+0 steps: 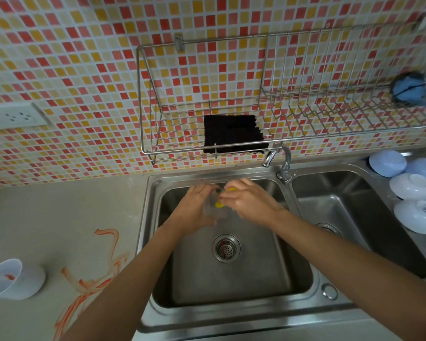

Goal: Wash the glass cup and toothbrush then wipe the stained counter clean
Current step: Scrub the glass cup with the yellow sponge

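Observation:
Over the left basin of the steel sink (231, 313), my left hand (194, 207) grips a clear glass cup (215, 212), blurred and mostly hidden by the fingers. My right hand (249, 201) pinches a yellow sponge-like thing (219, 205) at the cup's mouth; whether it is a sponge or the toothbrush I cannot tell. Orange-red stains (96, 274) streak the grey counter (47, 217) left of the sink.
A white bowl (12, 279) with a red smear stands on the counter at far left. The tap (279, 158) rises behind the sink. A black cloth (234, 134) lies in the wire wall rack (143, 99). Several white bowls (413, 193) sit upturned at right.

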{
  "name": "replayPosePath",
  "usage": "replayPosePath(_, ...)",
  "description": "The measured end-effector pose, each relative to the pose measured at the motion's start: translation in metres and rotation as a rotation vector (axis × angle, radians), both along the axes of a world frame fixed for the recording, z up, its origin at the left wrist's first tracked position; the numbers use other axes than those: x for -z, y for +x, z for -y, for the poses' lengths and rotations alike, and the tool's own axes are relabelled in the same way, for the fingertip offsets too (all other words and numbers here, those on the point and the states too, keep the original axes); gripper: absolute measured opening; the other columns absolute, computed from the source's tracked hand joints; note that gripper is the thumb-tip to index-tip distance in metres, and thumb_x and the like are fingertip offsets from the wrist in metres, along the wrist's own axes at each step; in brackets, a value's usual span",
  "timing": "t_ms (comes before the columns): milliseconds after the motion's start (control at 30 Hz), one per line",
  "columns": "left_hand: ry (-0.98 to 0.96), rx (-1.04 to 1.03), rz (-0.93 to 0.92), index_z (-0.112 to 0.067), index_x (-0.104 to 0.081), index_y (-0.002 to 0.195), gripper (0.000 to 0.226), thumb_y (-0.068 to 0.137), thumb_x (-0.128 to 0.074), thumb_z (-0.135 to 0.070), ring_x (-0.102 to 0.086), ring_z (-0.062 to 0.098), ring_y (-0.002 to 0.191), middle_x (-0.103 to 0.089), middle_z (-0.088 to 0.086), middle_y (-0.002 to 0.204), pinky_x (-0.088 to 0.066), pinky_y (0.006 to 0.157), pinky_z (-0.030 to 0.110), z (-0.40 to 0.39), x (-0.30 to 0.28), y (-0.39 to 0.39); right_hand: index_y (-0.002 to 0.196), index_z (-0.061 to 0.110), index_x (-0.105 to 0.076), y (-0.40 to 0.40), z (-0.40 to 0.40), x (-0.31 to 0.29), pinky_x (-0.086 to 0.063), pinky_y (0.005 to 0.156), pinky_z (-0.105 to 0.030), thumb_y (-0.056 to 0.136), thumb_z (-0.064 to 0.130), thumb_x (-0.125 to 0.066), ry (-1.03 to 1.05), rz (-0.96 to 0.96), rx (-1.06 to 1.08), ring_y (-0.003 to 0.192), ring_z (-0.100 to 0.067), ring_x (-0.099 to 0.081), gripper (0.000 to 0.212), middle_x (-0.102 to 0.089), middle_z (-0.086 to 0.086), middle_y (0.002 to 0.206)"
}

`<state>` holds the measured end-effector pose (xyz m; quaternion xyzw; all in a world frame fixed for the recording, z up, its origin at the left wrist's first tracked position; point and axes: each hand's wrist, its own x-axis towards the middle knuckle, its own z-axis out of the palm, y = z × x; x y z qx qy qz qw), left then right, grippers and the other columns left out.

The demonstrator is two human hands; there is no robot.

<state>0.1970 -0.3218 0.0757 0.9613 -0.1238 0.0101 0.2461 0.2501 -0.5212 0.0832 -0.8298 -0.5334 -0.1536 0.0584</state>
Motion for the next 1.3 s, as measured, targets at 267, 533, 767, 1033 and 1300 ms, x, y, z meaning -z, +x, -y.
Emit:
replayPosePath(267, 0.015, 0.01, 0.005, -0.021, -0.045, 0.14, 0.085, 0.065, -0.086, -0.024, -0.043, 0.017, 0.126, -0.05, -0.003, 0.138, -0.032, 0.102, 0.023, -0.009, -0.014, 0.003, 0.107, 0.018, -0.073, -0.029, -0.001, 0.024, -0.052, 0.074, -0.035, 0.07, -0.003, -0.069, 0.197, -0.176, 0.049, 0.095, -0.023, -0.061, 0.042, -0.073, 0.006, 0.106)
replayPosePath(533, -0.003, 0.04, -0.018, -0.022, -0.044, 0.14, 0.086, 0.064, -0.086, -0.02, -0.041, 0.014, 0.126, -0.049, -0.003, 0.138, -0.029, 0.103, 0.021, -0.007, -0.026, 0.004, 0.114, 0.014, -0.069, -0.012, 0.005, 0.013, -0.048, 0.091, -0.037, 0.075, 0.006, -0.069, 0.112, -0.061, 0.071, 0.112, -0.023, -0.056, 0.041, -0.068, 0.004, 0.118)
replayPosePath(767, -0.025, 0.051, -0.04, -0.025, -0.038, 0.143, 0.087, 0.069, -0.083, -0.02, -0.04, 0.015, 0.13, -0.046, -0.002, 0.143, -0.034, 0.11, 0.031, -0.007, -0.026, 0.003, 0.098, 0.015, -0.067, -0.019, 0.001, 0.03, -0.052, 0.073, -0.036, 0.085, 0.007, -0.065, 0.194, 0.026, 0.093, 0.1, -0.021, -0.056, 0.015, -0.066, 0.005, 0.102)
replayPosePath(1033, -0.186, -0.127, 0.108, -0.026, -0.025, 0.149, 0.102, 0.067, -0.085, -0.036, -0.037, 0.014, 0.13, -0.039, 0.001, 0.145, -0.033, 0.104, 0.025, -0.001, -0.014, -0.006, 0.097, 0.012, -0.069, -0.021, -0.003, 0.019, -0.049, 0.077, -0.032, 0.096, 0.01, -0.056, 0.391, 0.171, 0.187, 0.099, -0.019, -0.059, 0.013, -0.069, 0.004, 0.104)
replayPosePath(1300, -0.027, -0.174, 0.299, -0.021, -0.046, 0.133, 0.083, 0.065, -0.074, -0.059, -0.048, 0.019, 0.111, -0.051, 0.003, 0.123, -0.047, 0.092, 0.035, -0.006, -0.007, 0.004, 0.104, 0.009, -0.068, -0.025, -0.012, 0.013, -0.051, 0.079, -0.037, 0.091, 0.006, -0.053, 0.287, -0.023, 0.102, 0.099, -0.023, -0.058, 0.02, -0.068, 0.002, 0.104)
